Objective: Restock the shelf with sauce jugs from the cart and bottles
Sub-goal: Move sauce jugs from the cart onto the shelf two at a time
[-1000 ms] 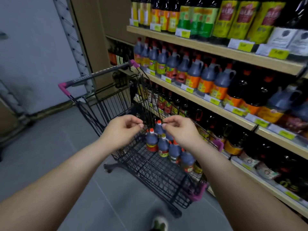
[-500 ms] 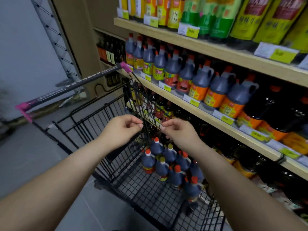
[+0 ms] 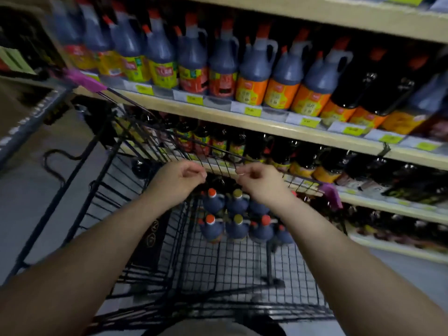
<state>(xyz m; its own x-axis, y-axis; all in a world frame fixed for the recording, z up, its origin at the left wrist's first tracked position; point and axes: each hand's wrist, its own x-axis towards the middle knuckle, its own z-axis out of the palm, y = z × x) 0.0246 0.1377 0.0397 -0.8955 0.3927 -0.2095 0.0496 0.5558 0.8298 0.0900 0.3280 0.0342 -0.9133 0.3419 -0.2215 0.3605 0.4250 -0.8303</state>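
Several small dark sauce jugs [image 3: 236, 229] with orange and yellow caps stand bunched at the far end of the black wire cart [image 3: 213, 270]. My left hand [image 3: 178, 179] and my right hand [image 3: 260, 183] hover side by side above them, just in front of the cart's mesh wall. Both have curled fingers with fingertips against the thumb, and I see nothing held in either. Behind the cart, the wooden shelf [image 3: 218, 113] carries a row of larger grey handled jugs [image 3: 254, 69] with yellow, red and orange labels.
Lower shelves [image 3: 392, 207] hold dark bottles. The cart's handle with its pink end cap [image 3: 83, 80] juts out at the upper left, close to the shelf edge. Grey floor [image 3: 26, 202] lies to the left of the cart.
The view has moved closer to the cart and tilted down, so the cart and shelf look bigger. Both hands keep the same curled pose above the jugs.
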